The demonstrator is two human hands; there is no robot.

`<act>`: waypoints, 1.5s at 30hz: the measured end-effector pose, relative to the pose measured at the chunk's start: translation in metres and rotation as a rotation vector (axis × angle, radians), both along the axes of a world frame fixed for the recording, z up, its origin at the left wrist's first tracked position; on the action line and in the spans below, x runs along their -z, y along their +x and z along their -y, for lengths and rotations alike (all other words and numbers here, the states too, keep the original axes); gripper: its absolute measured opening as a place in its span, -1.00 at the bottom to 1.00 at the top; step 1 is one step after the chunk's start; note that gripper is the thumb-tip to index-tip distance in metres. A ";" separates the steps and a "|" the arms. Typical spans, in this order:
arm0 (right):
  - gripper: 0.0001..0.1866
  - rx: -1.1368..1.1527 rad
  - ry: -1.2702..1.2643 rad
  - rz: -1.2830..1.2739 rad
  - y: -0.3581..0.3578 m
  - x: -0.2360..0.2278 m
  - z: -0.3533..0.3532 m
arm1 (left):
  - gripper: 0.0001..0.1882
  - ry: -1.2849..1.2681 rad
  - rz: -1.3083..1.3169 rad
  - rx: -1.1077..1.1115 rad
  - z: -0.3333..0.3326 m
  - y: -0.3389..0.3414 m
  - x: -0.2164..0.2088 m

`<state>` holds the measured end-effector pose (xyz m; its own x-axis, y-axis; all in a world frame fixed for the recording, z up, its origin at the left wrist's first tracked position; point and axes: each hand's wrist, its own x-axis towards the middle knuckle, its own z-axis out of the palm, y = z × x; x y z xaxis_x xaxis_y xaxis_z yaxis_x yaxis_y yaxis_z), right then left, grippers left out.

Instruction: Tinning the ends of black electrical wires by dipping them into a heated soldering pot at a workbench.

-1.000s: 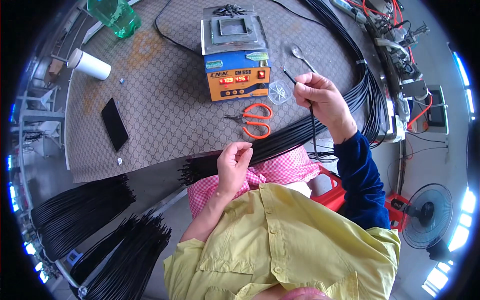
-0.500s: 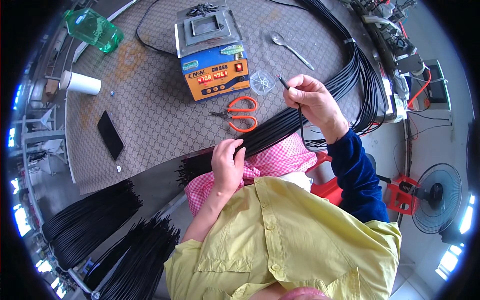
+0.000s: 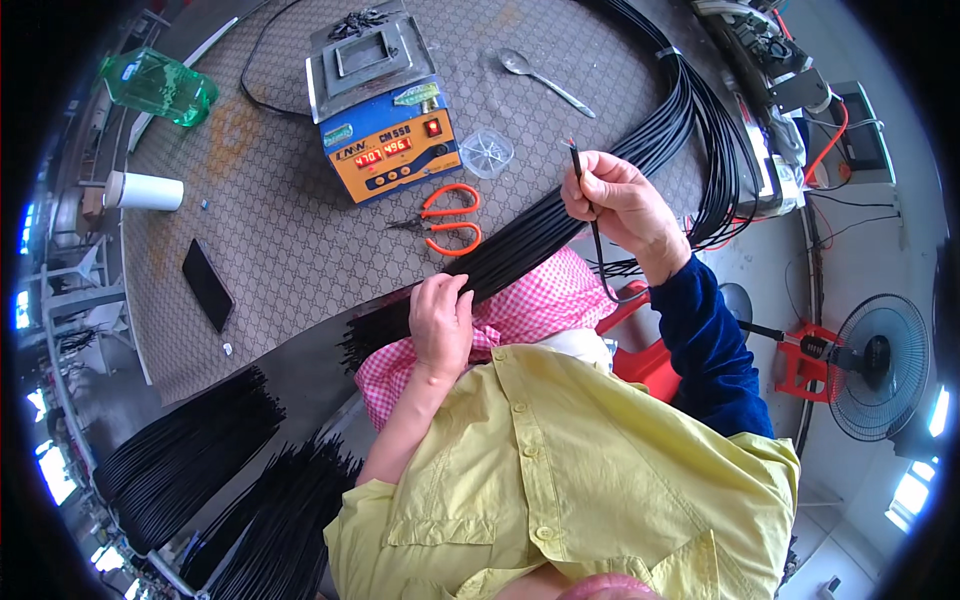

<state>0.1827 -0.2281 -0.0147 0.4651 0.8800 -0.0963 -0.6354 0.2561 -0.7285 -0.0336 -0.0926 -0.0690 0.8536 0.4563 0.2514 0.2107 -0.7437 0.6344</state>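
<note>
My right hand [image 3: 628, 205], in a dark blue sleeve, pinches a single black cable [image 3: 599, 245] between thumb and fingers. Thin bare wire ends stick up from its tip, and the rest loops down below the hand. Across the table's near edge lies a thick bundle of black cables [image 3: 525, 238], its cut ends at the left over pink checked cloth [image 3: 540, 295]. My left hand [image 3: 440, 325] rests at the bundle's near side, fingers loosely bent and thumb apart, gripping nothing visible. Orange-handled scissors [image 3: 452, 222] lie just beyond the bundle.
Beyond the scissors stands a blue and orange solder pot [image 3: 392, 155] with a lit display. Nearby are a clear round dish [image 3: 487, 154] and a spoon [image 3: 546, 82]. A phone [image 3: 208, 285], white cup [image 3: 145, 191] and green bottle [image 3: 160, 88] sit left. A fan [image 3: 876, 366] stands right.
The view has shifted, so table things appear farther left. My right hand now holds the cable more upright, its tip pointing away. My left hand stays by the bundle.
</note>
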 end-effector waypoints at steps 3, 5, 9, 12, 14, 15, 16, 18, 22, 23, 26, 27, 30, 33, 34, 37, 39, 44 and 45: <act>-0.90 -0.002 -0.009 0.005 -0.003 0.000 0.003 | -0.78 -0.103 0.136 0.010 0.003 0.007 -0.002; -0.90 -0.012 -0.028 0.004 -0.008 0.003 0.003 | -0.87 -0.503 0.181 -0.055 0.011 0.017 -0.020; -0.89 -0.054 -0.040 -0.007 -0.022 0.009 0.000 | -0.82 -1.136 0.274 -0.055 0.014 0.048 -0.068; -0.88 -0.075 -0.070 -0.019 -0.030 0.008 -0.004 | -0.82 -1.232 0.329 0.009 0.010 0.059 -0.077; -0.88 -0.088 -0.094 -0.023 -0.034 0.010 -0.006 | -0.82 -1.316 0.347 0.014 0.007 0.060 -0.078; -0.87 -0.094 -0.107 -0.032 -0.036 0.010 -0.007 | -0.82 -1.290 0.367 0.035 0.007 0.060 -0.076; -0.87 -0.092 -0.118 -0.021 -0.037 0.010 -0.007 | -0.83 -1.274 0.364 0.032 0.006 0.060 -0.075; -0.87 -0.089 -0.140 0.003 -0.038 0.011 -0.009 | -0.84 -1.241 0.357 0.028 0.007 0.059 -0.075; -0.87 -0.079 -0.158 0.012 -0.041 0.011 -0.009 | -0.85 -1.224 0.364 0.008 0.006 0.058 -0.076; -0.87 -0.073 -0.168 0.014 -0.041 0.011 -0.009 | -0.86 -1.208 0.359 0.003 0.007 0.057 -0.076; -0.87 -0.046 -0.154 -0.002 -0.046 0.011 -0.011 | -0.86 -1.217 0.402 -0.014 0.008 0.056 -0.075; -0.87 -0.034 -0.142 -0.009 -0.047 0.011 -0.012 | -0.86 -1.229 0.426 -0.019 0.009 0.056 -0.075; -0.88 0.020 -0.123 -0.056 -0.052 0.013 -0.013 | -0.86 -1.348 0.465 -0.035 0.011 0.056 -0.074; -0.88 0.041 -0.107 -0.090 -0.055 0.014 -0.015 | -0.86 -1.549 0.470 -0.047 0.013 0.056 -0.072; -0.88 0.036 -0.106 -0.092 -0.055 0.013 -0.014 | -0.85 -1.655 0.475 -0.015 0.013 0.056 -0.070; -0.87 0.003 -0.118 -0.072 -0.054 0.013 -0.010 | -0.83 -1.849 0.421 0.037 0.011 0.056 -0.064; -0.87 -0.043 -0.146 -0.027 -0.045 0.017 0.005 | -0.82 -1.811 0.302 0.003 0.014 0.054 -0.065; -0.90 -0.197 -0.609 0.403 -0.006 0.058 0.095 | -0.85 -1.229 0.062 -0.077 0.016 0.030 -0.020; -0.88 -0.177 -0.801 0.611 -0.001 0.083 0.121 | -0.86 -0.951 0.018 -0.045 0.017 0.024 -0.007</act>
